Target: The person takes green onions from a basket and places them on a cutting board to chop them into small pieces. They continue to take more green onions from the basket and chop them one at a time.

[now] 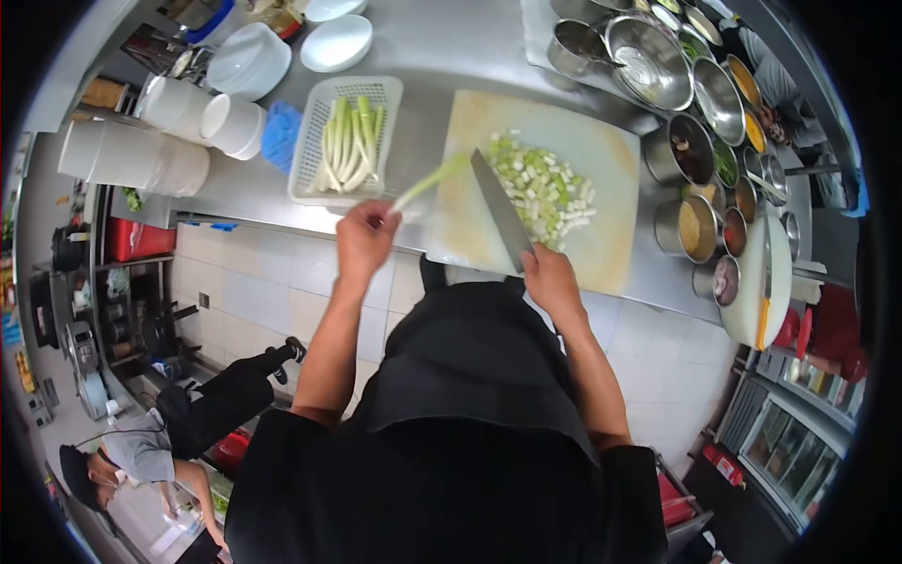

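Note:
Between the basket and the board, my left hand (pixel 366 240) pinches the white end of a scallion stalk (pixel 430 180), its green tip over the board's left edge. My right hand (pixel 552 280) is wrapped round the handle of a large knife (pixel 503 211), whose blade points away from me over the cutting board (pixel 611 188). Chopped scallion pieces (pixel 540 183) lie to the right of the blade. Several whole scallion stalks (pixel 352 141) rest in a white perforated basket (pixel 393 94) on the left.
White bowls (pixel 249 61) and stacked tubs (pixel 136 158) stand at the left of the steel counter (pixel 423 103). Metal bowls (pixel 648 61) and pots (pixel 686 228) crowd the right. A second knife (pixel 763 291) lies at the far right. Another person (pixel 141 451) is at the lower left.

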Demonstrator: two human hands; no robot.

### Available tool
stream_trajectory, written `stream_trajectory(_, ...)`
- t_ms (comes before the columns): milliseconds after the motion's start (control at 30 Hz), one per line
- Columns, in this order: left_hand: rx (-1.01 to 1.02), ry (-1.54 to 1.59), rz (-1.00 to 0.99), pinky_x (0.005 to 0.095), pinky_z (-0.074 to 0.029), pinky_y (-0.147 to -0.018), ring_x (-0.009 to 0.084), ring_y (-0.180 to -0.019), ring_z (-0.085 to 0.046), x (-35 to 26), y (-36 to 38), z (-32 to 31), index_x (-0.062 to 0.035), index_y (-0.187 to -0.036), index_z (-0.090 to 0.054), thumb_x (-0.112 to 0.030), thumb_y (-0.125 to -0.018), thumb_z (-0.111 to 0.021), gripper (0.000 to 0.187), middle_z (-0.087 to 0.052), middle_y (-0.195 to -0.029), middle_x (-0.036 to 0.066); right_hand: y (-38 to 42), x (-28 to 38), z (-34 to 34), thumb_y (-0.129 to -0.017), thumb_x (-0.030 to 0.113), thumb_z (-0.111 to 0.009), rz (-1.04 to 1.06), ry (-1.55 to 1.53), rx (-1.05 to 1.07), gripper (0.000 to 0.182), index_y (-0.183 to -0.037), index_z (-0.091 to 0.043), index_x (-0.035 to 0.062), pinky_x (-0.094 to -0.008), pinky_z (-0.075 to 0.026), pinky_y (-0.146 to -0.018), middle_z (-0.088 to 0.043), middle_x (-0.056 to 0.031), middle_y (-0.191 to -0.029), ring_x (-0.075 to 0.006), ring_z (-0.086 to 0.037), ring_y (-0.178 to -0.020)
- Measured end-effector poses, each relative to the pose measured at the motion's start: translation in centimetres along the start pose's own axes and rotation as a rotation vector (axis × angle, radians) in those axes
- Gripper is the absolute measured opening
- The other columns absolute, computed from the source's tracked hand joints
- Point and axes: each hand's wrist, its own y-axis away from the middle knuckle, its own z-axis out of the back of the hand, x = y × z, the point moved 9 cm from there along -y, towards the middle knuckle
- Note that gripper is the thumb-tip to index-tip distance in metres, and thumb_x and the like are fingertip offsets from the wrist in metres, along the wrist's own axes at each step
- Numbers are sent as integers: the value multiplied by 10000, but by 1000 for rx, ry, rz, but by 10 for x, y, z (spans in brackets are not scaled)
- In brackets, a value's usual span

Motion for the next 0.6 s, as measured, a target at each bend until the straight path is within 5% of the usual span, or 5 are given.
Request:
stream_trajectory(100,39,-98,-4,336,-504,-609,211,-625,-614,20,26,-38,28,-934,-706,-40,-765,-736,185,-660,-762,147,3,4,-2,-935,183,-546,8,-17,-5,215,-877,-582,-20,-553,-474,-727,-637,-274,-773,-475,-613,-783)
stream_trajectory(200,-29,-127,-94,288,-473,-567,126,-591,-562,29,32,-40,10,-937,-717,-57,-776,-750,178,-662,-734,83,9,24,3,-944,173,-535,29,20,-5,213,-874,-572,-25,-551,-480,-694,-636,-264,-743,-464,-619,-739)
stream_trajectory(600,-23,-139,-136,308,-488,-601,171,-635,-588,24,35,-46,1,-925,-710,-53,-776,-744,162,-642,-785,103,23,59,7,-906,82,-509,92,177,28,118,-870,-540,-25,-535,-509,-604,-632,-249,-675,-440,-641,-656)
